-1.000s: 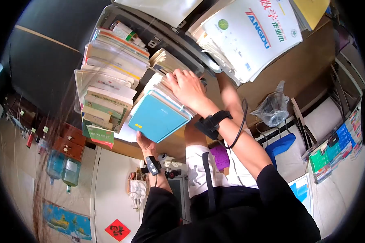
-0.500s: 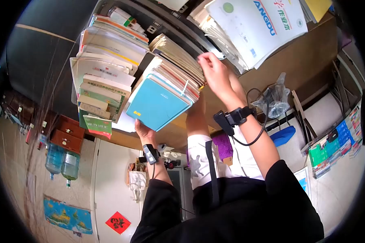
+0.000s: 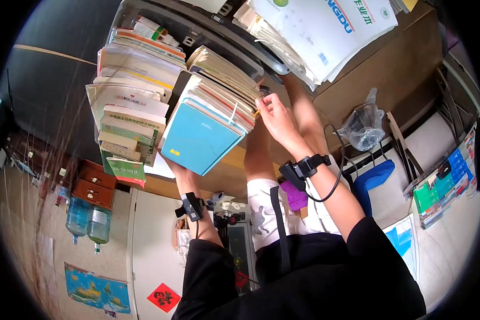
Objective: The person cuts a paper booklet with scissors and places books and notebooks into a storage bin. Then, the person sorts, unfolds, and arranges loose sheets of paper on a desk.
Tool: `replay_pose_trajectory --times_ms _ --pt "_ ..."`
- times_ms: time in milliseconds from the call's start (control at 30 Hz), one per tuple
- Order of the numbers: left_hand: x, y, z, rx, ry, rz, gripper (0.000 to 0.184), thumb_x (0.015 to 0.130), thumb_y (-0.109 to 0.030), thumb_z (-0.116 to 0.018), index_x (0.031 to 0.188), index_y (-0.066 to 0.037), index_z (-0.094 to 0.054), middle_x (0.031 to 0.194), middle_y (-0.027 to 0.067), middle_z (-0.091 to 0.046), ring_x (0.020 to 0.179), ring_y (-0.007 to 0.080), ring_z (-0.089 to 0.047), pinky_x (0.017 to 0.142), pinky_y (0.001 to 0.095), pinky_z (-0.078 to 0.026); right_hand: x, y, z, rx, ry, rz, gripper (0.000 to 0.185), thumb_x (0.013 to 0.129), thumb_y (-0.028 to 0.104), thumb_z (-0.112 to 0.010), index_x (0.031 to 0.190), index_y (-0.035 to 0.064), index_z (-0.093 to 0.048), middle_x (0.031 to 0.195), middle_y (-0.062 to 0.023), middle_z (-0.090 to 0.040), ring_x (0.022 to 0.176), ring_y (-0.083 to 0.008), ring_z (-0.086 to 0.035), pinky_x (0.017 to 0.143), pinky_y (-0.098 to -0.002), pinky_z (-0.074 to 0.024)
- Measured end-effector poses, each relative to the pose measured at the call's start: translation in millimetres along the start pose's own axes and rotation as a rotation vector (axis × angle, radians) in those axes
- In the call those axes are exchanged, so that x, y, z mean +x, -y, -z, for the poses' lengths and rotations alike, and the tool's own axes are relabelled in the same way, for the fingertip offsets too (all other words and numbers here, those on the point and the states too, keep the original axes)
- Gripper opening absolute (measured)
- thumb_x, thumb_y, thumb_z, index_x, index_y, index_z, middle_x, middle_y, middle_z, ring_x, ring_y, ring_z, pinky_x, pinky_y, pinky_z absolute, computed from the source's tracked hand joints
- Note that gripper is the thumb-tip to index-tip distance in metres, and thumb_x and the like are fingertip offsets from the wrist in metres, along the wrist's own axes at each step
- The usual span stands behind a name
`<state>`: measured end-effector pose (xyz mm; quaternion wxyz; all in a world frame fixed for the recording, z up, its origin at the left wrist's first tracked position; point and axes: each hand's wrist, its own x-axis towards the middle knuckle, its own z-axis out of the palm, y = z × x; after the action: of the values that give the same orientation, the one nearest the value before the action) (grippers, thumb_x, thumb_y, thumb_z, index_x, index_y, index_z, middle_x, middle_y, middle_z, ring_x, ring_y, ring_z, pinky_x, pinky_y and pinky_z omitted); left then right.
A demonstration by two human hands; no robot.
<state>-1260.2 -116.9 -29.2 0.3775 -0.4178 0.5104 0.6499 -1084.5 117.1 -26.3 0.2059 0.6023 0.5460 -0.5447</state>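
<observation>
A blue hardcover notebook point(image 3: 201, 136) lies at the front of a leaning stack of books and papers point(image 3: 218, 96). My left hand point(image 3: 182, 175) is at the notebook's lower left corner, its fingers hidden behind the cover. Curled together at the stack's right edge are the fingers of my right hand point(image 3: 277, 116), close to a small yellow tab point(image 3: 256, 114). Whether they pinch the tab or a page edge cannot be made out. To the left, another row of books point(image 3: 133, 114) stands close by, with a green booklet point(image 3: 127, 169) at its near end.
A pile of workbooks point(image 3: 325, 37) lies at the upper right. A clear plastic bag point(image 3: 364, 128) hangs near a blue folded item point(image 3: 372, 184) and a chair frame. Water jugs point(image 3: 98, 224) and a red-brown cabinet point(image 3: 93, 184) show at left. Cables run from my wrist bands.
My right hand has come down slightly along the stack's edge, its fingers curled closer. My left hand has slid further behind the blue notebook, so its thumb no longer shows. The view has shifted slightly.
</observation>
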Motion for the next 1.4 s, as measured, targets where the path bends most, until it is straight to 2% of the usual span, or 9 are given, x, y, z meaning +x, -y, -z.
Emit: replay_pose_trajectory --times_ms 267,500,600,700,767,933,1100,1200,1400 --pt "11.4 18.1 9.5 0.148 -0.118 -0.183 0.041 0.096 -0.038 -0.04 0.117 -0.004 -0.051 0.111 0.0089 -0.056 0.099 0.0213 -0.055 0.083 0.034 -0.048 -0.5 49.4 -6.8 -0.154 0.034 -0.185 0.076 0.079 0.07 -0.046 0.108 0.0 -0.045 0.108 -0.0276 -0.057 0.101 -0.041 -0.057 0.085 -0.0442 -0.0452" --pt "9.7 30.4 21.8 0.487 -0.019 -0.342 0.031 0.096 -0.026 -0.036 0.109 -0.004 -0.054 0.105 0.009 -0.058 0.091 0.0202 -0.058 0.077 0.0327 -0.05 -10.0 47.2 -3.2 -0.078 0.034 -0.116 0.074 0.082 0.065 -0.046 0.116 -0.0001 -0.04 0.114 -0.0283 -0.055 0.103 -0.0431 -0.056 0.087 -0.0454 -0.0442" --pt "-2.5 31.4 8.5 0.176 -0.014 -0.252 0.029 0.096 -0.023 -0.037 0.106 -0.004 -0.055 0.101 0.0083 -0.059 0.089 0.02 -0.059 0.075 0.032 -0.05 -6.5 54.3 -3.8 -0.108 0.016 -0.06 0.068 0.084 0.061 -0.045 0.118 0.0027 -0.041 0.117 -0.0274 -0.054 0.104 -0.0426 -0.056 0.087 -0.045 -0.0441" --pt "-3.1 32.8 -1.0 0.282 -0.193 -0.321 0.028 0.095 -0.025 -0.039 0.104 -0.004 -0.056 0.1 0.0084 -0.059 0.088 0.0205 -0.059 0.074 0.0318 -0.05 -0.7 54.2 -2.4 -0.175 0.075 -0.064 0.066 0.086 0.061 -0.041 0.12 0.0053 -0.04 0.113 -0.0268 -0.057 0.103 -0.0424 -0.057 0.087 -0.0453 -0.0444" --pt "-3.0 30.5 -2.9 0.141 -0.162 -0.274 0.028 0.094 -0.025 -0.041 0.104 -0.004 -0.056 0.099 0.0083 -0.059 0.087 0.0204 -0.059 0.073 0.0313 -0.051 1.3 53.4 2.1 -0.192 0.153 -0.075 0.066 0.088 0.061 -0.037 0.121 0.0042 -0.038 0.108 -0.0273 -0.06 0.102 -0.0424 -0.057 0.087 -0.0455 -0.0447" --pt "1.5 33.7 16.5 0.254 -0.119 -0.285 0.028 0.093 -0.026 -0.042 0.104 -0.004 -0.056 0.097 0.0085 -0.06 0.085 0.0205 -0.059 0.072 0.0309 -0.051 2.2 48.0 5.2 -0.241 0.19 -0.011 0.063 0.091 0.056 -0.034 0.122 0.0004 -0.038 0.098 -0.0294 -0.061 0.096 -0.044 -0.059 0.087 -0.0467 -0.0447" --pt "0.7 29.8 20.5 0.176 -0.257 -0.261 0.03 0.093 -0.026 -0.043 0.107 -0.002 -0.055 0.101 0.0098 -0.06 0.087 0.0222 -0.061 0.072 0.0322 -0.052 -2.6 48.3 3.3 -0.282 0.165 0.037 0.06 0.092 0.053 -0.034 0.121 0.0017 -0.038 0.1 -0.0298 -0.06 0.091 -0.0456 -0.059 0.082 -0.0497 -0.0462" --pt "3.3 29.1 30.9 -0.005 -0.026 -0.165 0.035 0.094 -0.031 -0.044 0.117 -0.005 -0.052 0.111 0.0089 -0.058 0.096 0.0227 -0.058 0.081 0.0356 -0.05 1.5 43.7 1.1 -0.327 0.129 0.064 0.057 0.092 0.052 -0.034 0.12 0.0024 -0.039 0.097 -0.0301 -0.061 0.089 -0.0459 -0.059 0.081 -0.0509 -0.0462" --pt "7.4 32.0 44.1 0.223 -0.22 -0.155 0.04 0.094 -0.035 -0.045 0.119 -0.005 -0.051 0.112 0.0091 -0.058 0.097 0.0223 -0.058 0.08 0.0358 -0.051 3.3 61.1 16.0 -0.479 0.243 0.077 0.059 0.092 0.054 -0.034 0.121 0.0032 -0.041 0.089 -0.0267 -0.064 0.089 -0.0435 -0.06 0.084 -0.0476 -0.0445"
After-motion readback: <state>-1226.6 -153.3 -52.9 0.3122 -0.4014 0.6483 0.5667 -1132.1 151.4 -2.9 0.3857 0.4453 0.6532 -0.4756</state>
